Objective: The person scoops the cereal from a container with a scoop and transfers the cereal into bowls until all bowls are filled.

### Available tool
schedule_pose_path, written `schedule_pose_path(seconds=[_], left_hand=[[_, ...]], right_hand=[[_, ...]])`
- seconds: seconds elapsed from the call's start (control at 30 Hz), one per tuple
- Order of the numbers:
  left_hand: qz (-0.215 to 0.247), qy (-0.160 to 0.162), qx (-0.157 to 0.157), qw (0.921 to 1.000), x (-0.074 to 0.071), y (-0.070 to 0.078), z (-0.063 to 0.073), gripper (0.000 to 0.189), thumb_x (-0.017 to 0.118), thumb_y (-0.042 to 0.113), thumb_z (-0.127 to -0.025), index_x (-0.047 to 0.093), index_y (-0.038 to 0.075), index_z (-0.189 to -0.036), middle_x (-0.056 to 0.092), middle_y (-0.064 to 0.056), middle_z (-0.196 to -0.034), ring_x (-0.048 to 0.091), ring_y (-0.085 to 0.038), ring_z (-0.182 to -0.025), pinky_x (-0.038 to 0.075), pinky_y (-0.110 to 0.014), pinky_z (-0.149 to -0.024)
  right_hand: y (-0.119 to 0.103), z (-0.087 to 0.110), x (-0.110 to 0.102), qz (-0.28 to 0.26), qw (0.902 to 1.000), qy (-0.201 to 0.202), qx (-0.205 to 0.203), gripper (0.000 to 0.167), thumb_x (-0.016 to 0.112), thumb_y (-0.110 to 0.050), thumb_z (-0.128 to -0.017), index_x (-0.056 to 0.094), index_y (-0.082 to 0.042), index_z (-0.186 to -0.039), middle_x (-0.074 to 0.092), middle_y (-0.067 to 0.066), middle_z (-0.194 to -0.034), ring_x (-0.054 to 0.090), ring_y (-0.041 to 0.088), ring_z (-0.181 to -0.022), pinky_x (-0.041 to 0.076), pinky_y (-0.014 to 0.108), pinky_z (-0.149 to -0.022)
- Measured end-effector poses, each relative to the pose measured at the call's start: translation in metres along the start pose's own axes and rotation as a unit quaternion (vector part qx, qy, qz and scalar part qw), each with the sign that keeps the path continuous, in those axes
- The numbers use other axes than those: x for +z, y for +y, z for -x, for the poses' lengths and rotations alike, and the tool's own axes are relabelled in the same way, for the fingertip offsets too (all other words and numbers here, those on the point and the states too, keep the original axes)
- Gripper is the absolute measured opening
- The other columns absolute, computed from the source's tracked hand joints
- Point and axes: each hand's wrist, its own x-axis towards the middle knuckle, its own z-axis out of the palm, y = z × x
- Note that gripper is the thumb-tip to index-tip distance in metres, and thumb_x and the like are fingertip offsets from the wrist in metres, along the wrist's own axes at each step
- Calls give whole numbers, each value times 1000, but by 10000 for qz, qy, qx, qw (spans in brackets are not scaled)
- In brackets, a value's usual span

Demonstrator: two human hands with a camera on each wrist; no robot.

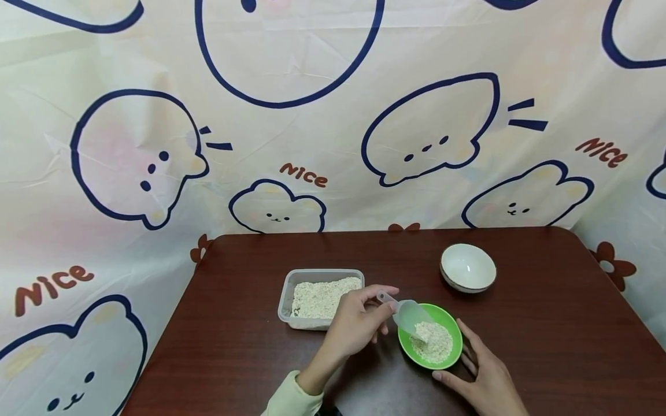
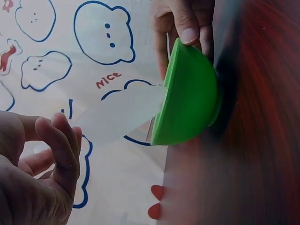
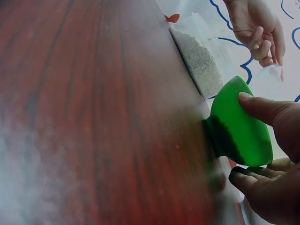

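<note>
In the head view, my left hand point(image 1: 356, 320) pinches the handle of a translucent plastic scoop point(image 1: 410, 315). The scoop tilts down into a small green bowl point(image 1: 455, 327), its mouth over a heap of pale oat-like flakes point(image 1: 437, 345). My right hand point(image 1: 489, 372) holds the bowl from the near right, thumb and fingers on either side of its wall. From the left wrist, the scoop point(image 2: 124, 115) shows passing over the bowl's rim. The right wrist view shows the thumb against the green outer wall point(image 3: 241, 126).
A clear rectangular tub point(image 1: 284, 306) of the same flakes stands left of the bowl, partly behind my left hand. Toward the back right sits a white bowl point(image 1: 468, 267). All rest on a dark brown table point(image 1: 224, 341), backed by a printed cloth point(image 1: 338, 138).
</note>
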Motion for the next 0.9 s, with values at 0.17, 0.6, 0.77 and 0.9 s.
schedule_pose_path(seconds=[0.17,0.6,0.77,0.9], left_hand=[[-6,85,7,10000,-7,4,1,24,72,11,-100,78,10,-124,71,-15,-74,50,-8,-43,43,-20,-43],[388,169,-124,9990,-12,0,1,26,73,10,-99,78,9,-124,74,-20,-87,51,-9,-45,43,-21,-44],[725,117,-321,9968,-14,-3,1,28,73,11,-99,77,8,-126,74,-10,-85,55,-10,-50,44,-22,-45],[1300,48,-590,9897,-20,-6,1,31,70,10,-100,74,5,-130,74,-1,-86,58,-10,-54,44,-20,-46]], right_hand=[[-1,0,0,43,10000,-37,36,121,99,-31,-75,26,-5,-168,32,27,-172,51,42,-146,59,35,-103],[-2,0,-1,111,9999,-45,97,122,99,-35,-75,26,-6,-169,34,26,-171,53,43,-145,59,34,-103],[-2,4,-4,559,9970,288,-443,120,100,-37,-73,32,-5,-166,43,25,-167,64,38,-137,56,14,-98],[-8,5,-12,929,9924,499,-636,120,99,-45,-72,35,-6,-166,49,20,-164,64,35,-138,51,5,-97]])
